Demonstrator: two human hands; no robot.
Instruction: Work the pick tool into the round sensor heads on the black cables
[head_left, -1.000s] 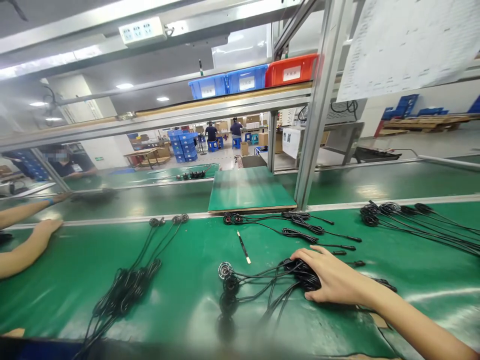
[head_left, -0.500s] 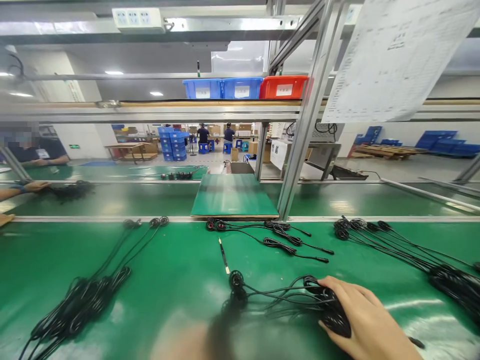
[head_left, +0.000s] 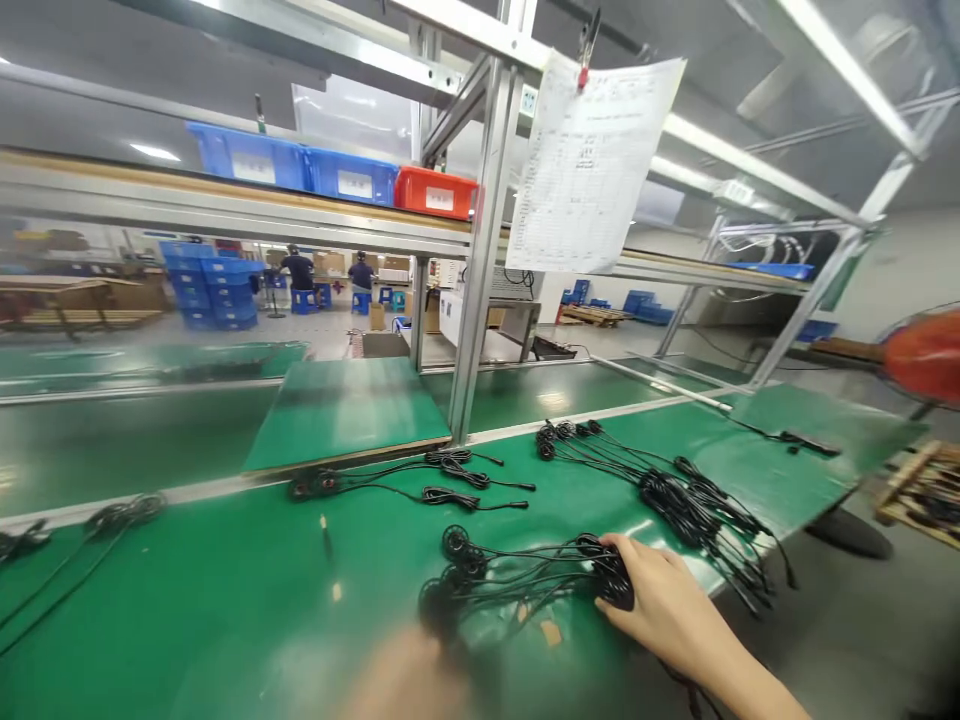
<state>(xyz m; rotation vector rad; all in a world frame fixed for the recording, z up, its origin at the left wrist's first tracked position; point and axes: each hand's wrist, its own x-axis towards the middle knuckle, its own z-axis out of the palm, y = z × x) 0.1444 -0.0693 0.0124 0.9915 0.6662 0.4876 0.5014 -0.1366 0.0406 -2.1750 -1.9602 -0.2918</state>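
Observation:
My right hand (head_left: 660, 595) is closed round the coiled part of a bundle of black cables (head_left: 611, 575). From it the cables run left over the green table to several black round ends (head_left: 463, 550), the lower ones blurred. My left hand (head_left: 416, 670) is smeared by motion at the bottom, just below those round ends; its fingers cannot be made out, nor whether it touches them. Farther right lies another black cable bundle (head_left: 679, 505), its round ends toward the back. Behind, a smaller group of black cables (head_left: 454, 480) lies near the metal post.
A thin black stick with pale ends (head_left: 326, 540) lies left of the cables. More cables (head_left: 124, 515) lie at far left. A metal post (head_left: 480, 260) rises at the table's back, with a hanging paper sheet (head_left: 592, 170). Blue bins (head_left: 251, 155) and a red bin (head_left: 435, 192) stand above.
The view has swung right, showing the table's right end. My right hand, still gripping the cables, has moved right with them, away from the stick. My left hand stays blurred beside the round ends.

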